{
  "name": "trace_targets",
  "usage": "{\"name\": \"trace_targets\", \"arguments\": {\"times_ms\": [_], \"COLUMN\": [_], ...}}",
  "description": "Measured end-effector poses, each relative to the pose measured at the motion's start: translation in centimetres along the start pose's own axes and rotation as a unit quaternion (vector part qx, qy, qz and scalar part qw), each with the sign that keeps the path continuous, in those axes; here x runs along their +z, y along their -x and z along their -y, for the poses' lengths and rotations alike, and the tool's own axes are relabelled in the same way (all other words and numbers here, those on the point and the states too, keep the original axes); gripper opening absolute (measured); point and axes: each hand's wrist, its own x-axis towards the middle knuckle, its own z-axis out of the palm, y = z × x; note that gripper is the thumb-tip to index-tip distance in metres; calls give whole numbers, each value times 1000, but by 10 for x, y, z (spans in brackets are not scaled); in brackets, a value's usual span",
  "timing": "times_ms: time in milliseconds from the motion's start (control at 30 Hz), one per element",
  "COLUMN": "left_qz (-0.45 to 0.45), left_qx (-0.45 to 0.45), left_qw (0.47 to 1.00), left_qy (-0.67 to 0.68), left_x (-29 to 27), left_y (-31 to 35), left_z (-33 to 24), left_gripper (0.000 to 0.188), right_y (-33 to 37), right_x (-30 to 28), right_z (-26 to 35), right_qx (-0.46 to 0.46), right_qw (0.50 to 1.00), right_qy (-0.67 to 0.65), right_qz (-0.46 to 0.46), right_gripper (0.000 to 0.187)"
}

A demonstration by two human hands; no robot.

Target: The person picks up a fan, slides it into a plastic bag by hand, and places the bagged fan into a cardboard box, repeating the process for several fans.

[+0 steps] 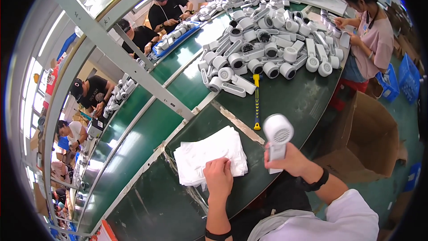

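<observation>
My right hand [289, 159] is wrapped round the grey handle of a white handheld fan [278, 130]. The fan's round head points up, and a slotted grille shows on it. My left hand [219, 173] rests on a stack of thin white plastic bags [196, 154] on the dark green table. Its fingers are curled and pinched together at the top bag. Beyond the stack lies a hammer [257, 102] with a yellow and dark handle, its head toward a large heap of similar white and grey fans [267, 40].
A green conveyor belt [147, 138] runs along the left, under a grey metal frame [120, 58]. An open cardboard box [365, 138] stands on the floor at the right. A person in pink [376, 44] handles fans at the far right; several others work across the belt.
</observation>
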Motion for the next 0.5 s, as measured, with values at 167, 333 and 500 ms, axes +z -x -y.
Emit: {"name": "trace_targets", "arguments": {"times_ms": [167,333,500], "left_qz": [-24,-15,-7], "left_qx": [-4,-37,-50], "left_qw": [999,995,995], "left_qy": [42,90,89], "left_x": [0,0,-2], "left_y": [0,0,4], "left_z": [-2,-4,2], "left_gripper": [6,10,10], "right_y": [-31,-68,-71], "right_x": [51,67,69], "right_z": [1,-33,-30], "right_qx": [40,-23,-25], "right_qw": [987,942,928], "right_qy": [153,316,353], "right_qz": [-30,-111,-115], "right_gripper": [44,39,49]}}
